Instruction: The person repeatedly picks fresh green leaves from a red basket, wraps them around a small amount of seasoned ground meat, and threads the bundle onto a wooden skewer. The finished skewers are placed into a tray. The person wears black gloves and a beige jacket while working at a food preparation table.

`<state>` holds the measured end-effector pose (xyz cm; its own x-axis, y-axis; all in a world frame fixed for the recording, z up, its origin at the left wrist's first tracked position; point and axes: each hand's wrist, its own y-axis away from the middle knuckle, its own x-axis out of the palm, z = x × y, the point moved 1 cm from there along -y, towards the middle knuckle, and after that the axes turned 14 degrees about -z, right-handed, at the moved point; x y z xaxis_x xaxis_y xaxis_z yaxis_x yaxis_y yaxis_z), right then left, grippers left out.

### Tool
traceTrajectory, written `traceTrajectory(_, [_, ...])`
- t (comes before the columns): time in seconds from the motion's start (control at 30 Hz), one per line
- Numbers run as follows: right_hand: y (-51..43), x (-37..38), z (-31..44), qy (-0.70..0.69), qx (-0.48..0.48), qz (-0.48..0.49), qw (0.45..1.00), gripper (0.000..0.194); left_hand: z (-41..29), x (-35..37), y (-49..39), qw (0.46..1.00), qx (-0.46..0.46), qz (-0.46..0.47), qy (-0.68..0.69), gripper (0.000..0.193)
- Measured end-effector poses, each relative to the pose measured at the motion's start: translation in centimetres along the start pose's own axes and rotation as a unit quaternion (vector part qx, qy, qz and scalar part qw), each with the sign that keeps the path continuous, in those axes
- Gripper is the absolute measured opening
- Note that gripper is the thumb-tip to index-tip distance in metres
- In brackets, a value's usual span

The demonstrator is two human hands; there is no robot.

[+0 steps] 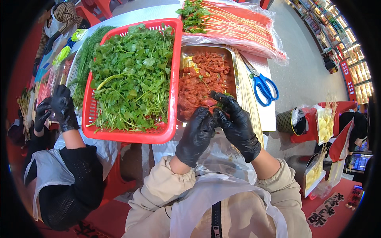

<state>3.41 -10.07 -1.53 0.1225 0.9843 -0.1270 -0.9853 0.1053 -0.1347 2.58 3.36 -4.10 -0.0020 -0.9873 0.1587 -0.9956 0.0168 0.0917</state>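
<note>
My left hand [197, 135] and my right hand [236, 125], both in black gloves, meet over the near edge of a metal tray [234, 62]. Pinched between their fingertips is a small piece of red meat [212, 109] with a green herb sprig [219, 105]; the fingers partly hide it. Marinated meat strips [205, 76] lie in the tray, with one thin stem on top. Left of it stands a red plastic basket [176, 74] heaped with cilantro [134, 74]. Bare wooden skewers [246, 92] lie along the tray's right side, beside blue-handled scissors [263, 87].
A plastic-lined red tray [259, 26] at the back holds herb-loaded skewers [229, 22]. A co-worker's gloved hands [61, 108] work at the left, near dill [92, 44]. On the right are a patterned bin [287, 122] and skewered yellow slices [325, 126].
</note>
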Motion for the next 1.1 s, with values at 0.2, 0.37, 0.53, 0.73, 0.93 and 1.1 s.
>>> traceTrajectory(0.2, [0.6,0.3,0.9,0.129,-0.122,0.019,0.984,0.067,-0.5,0.7,-0.1,0.976,-0.112,-0.06,0.176,0.011])
traceTrajectory(0.37, [1.5,0.6,-0.2,0.082,-0.056,-0.033,0.994,0.069,-1.6,1.2,0.2,0.971,-0.109,-0.105,0.183,0.014])
traceTrajectory(0.53, [1.4,0.1,0.7,-0.21,0.188,-0.009,0.959,0.053,-2.3,1.1,0.4,0.967,-0.114,-0.087,0.212,0.017])
traceTrajectory(0.73, [1.1,-1.8,0.8,-0.168,0.218,0.036,0.961,0.023,-2.9,0.7,0.8,0.977,-0.115,-0.08,0.16,0.018])
traceTrajectory(0.93, [0.9,-3.1,0.6,-0.203,0.289,0.074,0.933,0.02,-3.3,0.6,1.3,0.986,-0.08,-0.061,0.135,0.019])
traceTrajectory(1.1, [0.1,-4.1,0.1,-0.327,0.279,0.143,0.892,0.023,-3.4,0.0,1.5,0.998,0.051,0.023,0.024,0.022])
